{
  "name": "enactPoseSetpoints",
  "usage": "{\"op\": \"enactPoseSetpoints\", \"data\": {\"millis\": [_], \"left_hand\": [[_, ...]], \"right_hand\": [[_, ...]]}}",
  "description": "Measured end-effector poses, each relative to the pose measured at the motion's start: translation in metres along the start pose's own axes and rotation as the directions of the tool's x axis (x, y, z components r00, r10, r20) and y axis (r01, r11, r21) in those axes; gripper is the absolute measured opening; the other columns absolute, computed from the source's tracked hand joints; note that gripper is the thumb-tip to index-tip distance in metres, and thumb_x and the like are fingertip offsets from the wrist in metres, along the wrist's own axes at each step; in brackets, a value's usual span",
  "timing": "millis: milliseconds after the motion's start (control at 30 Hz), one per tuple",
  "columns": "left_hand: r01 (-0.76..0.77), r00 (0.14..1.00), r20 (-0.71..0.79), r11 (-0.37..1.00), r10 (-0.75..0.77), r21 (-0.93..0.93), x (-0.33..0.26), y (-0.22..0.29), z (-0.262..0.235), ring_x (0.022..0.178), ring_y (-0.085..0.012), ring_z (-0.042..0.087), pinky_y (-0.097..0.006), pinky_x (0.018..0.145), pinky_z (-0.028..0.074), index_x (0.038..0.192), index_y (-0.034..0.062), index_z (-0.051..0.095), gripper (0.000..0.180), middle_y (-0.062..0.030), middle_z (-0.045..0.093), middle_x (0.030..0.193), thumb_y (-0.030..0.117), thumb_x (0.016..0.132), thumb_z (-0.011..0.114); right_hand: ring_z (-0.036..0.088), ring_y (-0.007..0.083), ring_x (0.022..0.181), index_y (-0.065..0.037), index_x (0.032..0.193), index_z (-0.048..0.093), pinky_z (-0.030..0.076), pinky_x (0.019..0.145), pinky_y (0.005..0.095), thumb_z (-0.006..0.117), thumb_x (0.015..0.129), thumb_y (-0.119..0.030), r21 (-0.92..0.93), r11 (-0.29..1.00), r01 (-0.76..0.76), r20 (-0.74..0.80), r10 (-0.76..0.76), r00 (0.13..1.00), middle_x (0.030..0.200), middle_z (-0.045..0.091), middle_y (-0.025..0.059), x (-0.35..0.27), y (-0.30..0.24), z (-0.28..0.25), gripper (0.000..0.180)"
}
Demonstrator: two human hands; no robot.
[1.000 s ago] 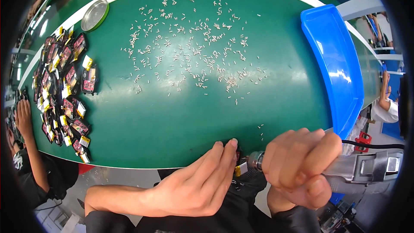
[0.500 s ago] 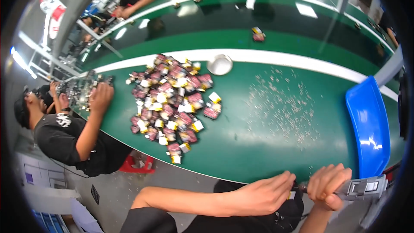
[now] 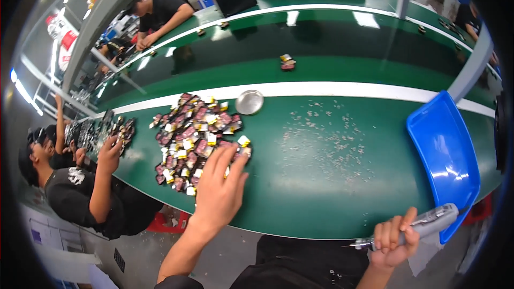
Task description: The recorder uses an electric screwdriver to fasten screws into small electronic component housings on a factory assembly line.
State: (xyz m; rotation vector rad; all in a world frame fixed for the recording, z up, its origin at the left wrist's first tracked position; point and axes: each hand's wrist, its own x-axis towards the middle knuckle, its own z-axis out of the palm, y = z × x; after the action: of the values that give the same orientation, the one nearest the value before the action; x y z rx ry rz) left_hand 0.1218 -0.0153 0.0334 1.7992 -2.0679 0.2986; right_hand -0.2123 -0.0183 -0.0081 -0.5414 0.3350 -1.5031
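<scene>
Left hand (image 3: 219, 190), fingers spread, rests on the pile of small parts (image 3: 195, 139) at centre-left, right hand (image 3: 395, 238) clamps an electric screwdriver (image 3: 415, 225) lower right; sweeping carelessly could scatter parts off the table edge (image 3: 300, 233).

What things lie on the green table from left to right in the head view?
Pile of small dark red and yellow parts under the left hand → round metal dish → scattered small bits → blue tray, with the right hand gripping a grey power screwdriver.

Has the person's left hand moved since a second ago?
Yes. The left hand has left the near table edge and reached out leftward onto the pile of small parts.
</scene>
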Motion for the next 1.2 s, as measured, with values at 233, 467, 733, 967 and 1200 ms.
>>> {"op": "enactPoseSetpoints", "data": {"millis": [233, 467, 733, 967, 1200], "left_hand": [[-0.034, 0.999, 0.034, 0.986, 0.040, -0.166, 0.027, 0.033, 0.042, 0.089, -0.0300, 0.057, -0.041, 0.074, 0.049, 0.103, 0.0002, 0.061, 0.030, -0.0125, 0.057, 0.100, -0.003, 0.075, 0.069], [-0.219, 0.973, 0.065, 0.974, 0.223, -0.066, 0.036, 0.031, 0.045, 0.079, -0.0273, 0.057, -0.037, 0.065, 0.048, 0.092, -0.0031, 0.060, 0.017, -0.0115, 0.057, 0.091, -0.005, 0.076, 0.066], [-0.056, 0.997, 0.042, 0.975, 0.067, -0.217, 0.044, 0.051, 0.049, 0.071, -0.0350, 0.049, -0.043, 0.063, 0.041, 0.085, -0.0011, 0.046, 0.014, -0.0167, 0.046, 0.078, -0.006, 0.078, 0.058], [-0.140, 0.990, -0.061, 0.762, 0.131, -0.632, 0.021, 0.112, 0.039, 0.061, -0.0276, 0.058, -0.034, 0.058, 0.047, 0.078, -0.0020, 0.057, 0.006, -0.0149, 0.060, 0.070, -0.007, 0.079, 0.060], [0.144, 0.986, 0.164, 0.297, 0.043, -0.944, 0.002, 0.154, 0.017, 0.067, -0.0222, 0.062, -0.030, 0.063, 0.050, 0.076, -0.0048, 0.060, 0.009, -0.0128, 0.066, 0.073, -0.010, 0.076, 0.067]], "right_hand": [[0.035, 0.0150, 0.036, -0.005, 0.085, 0.039, 0.038, 0.041, 0.0315, 0.044, 0.086, -0.012, 0.074, 0.997, -0.035, -0.060, 0.040, 0.997, 0.048, 0.037, 0.0047, -0.008, 0.006, -0.008, 0.009], [0.035, 0.0127, 0.035, -0.006, 0.084, 0.037, 0.040, 0.040, 0.0306, 0.046, 0.088, -0.013, 0.056, 0.997, -0.047, -0.009, 0.047, 0.999, 0.047, 0.036, 0.0025, -0.009, 0.004, -0.009, 0.012], [0.035, 0.0133, 0.037, -0.006, 0.085, 0.040, 0.039, 0.042, 0.0321, 0.047, 0.087, -0.013, 0.058, 0.997, -0.058, -0.017, 0.059, 0.998, 0.048, 0.035, 0.0024, -0.008, -0.003, -0.011, 0.010], [0.036, 0.0150, 0.043, -0.007, 0.087, 0.049, 0.039, 0.050, 0.0346, 0.047, 0.084, -0.017, 0.139, 0.983, -0.116, -0.059, 0.125, 0.990, 0.051, 0.036, 0.0028, -0.005, -0.013, -0.005, 0.011], [0.035, 0.0139, 0.045, -0.005, 0.090, 0.048, 0.037, 0.050, 0.0299, 0.048, 0.092, -0.016, 0.132, 0.977, 0.165, -0.093, -0.154, 0.984, 0.057, 0.038, 0.0026, -0.014, -0.023, 0.033, 0.010]]}}
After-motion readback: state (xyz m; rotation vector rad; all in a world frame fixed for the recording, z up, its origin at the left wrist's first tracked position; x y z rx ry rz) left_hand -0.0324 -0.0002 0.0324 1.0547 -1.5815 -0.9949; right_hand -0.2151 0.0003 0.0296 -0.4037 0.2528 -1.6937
